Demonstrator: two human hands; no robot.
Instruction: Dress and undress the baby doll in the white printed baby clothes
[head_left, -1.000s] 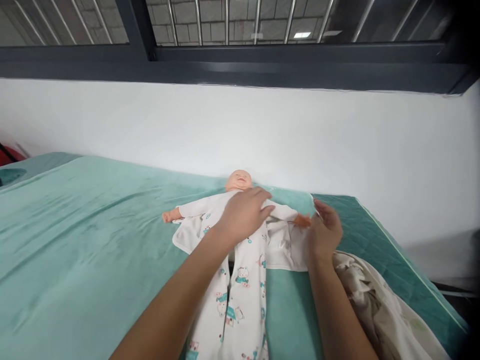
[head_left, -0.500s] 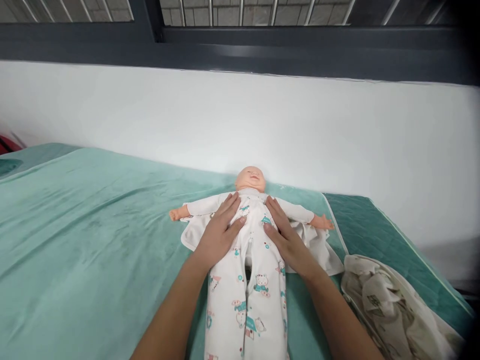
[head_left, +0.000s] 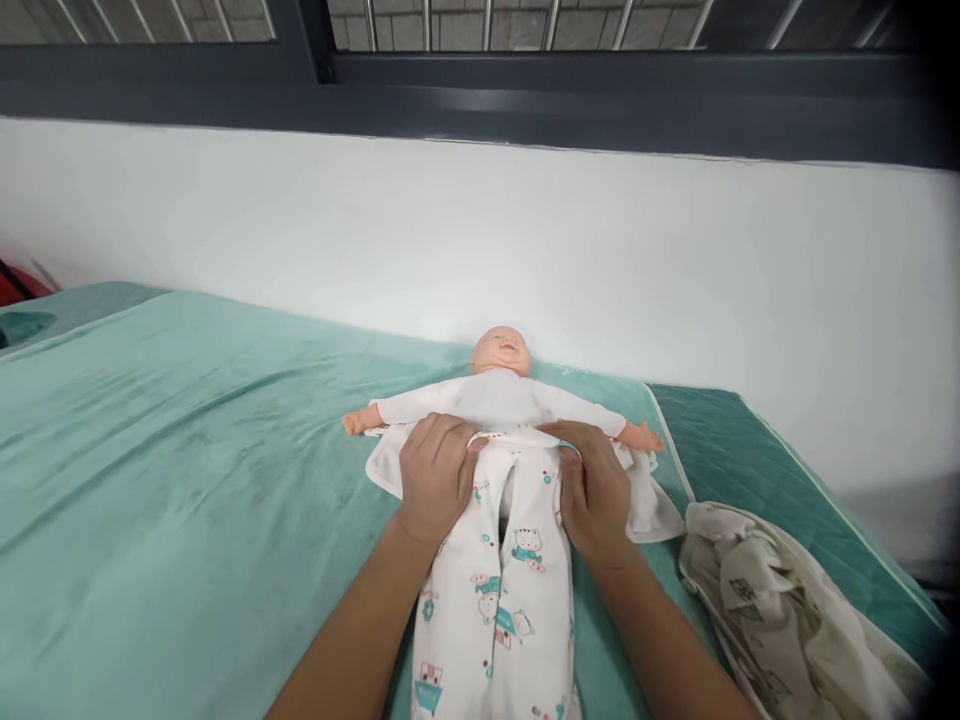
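Note:
A baby doll (head_left: 501, 352) lies on its back with both arms stretched sideways in white sleeves. White baby pants (head_left: 491, 590) with small bear and house prints cover its lower body, with a dark gap between the legs. My left hand (head_left: 437, 475) is closed on the left side of the waistband, and my right hand (head_left: 596, 490) grips its right side. The waistband's edge is folded over between them, below the plain white top (head_left: 499, 400). Under the doll's arms a white cloth (head_left: 386, 463) is spread out.
Green bedding (head_left: 187, 500) lies beneath everything. To the right rests a crumpled pale patterned cloth (head_left: 780, 600) on a darker green quilted mat (head_left: 720, 440). A white wall (head_left: 337, 240) rises behind, below a dark window frame (head_left: 525, 100).
My hands, flat on the doll's chest before, have closed on the waistband and come down toward me. The pants' upper edge is lower, and the white top's chest shows.

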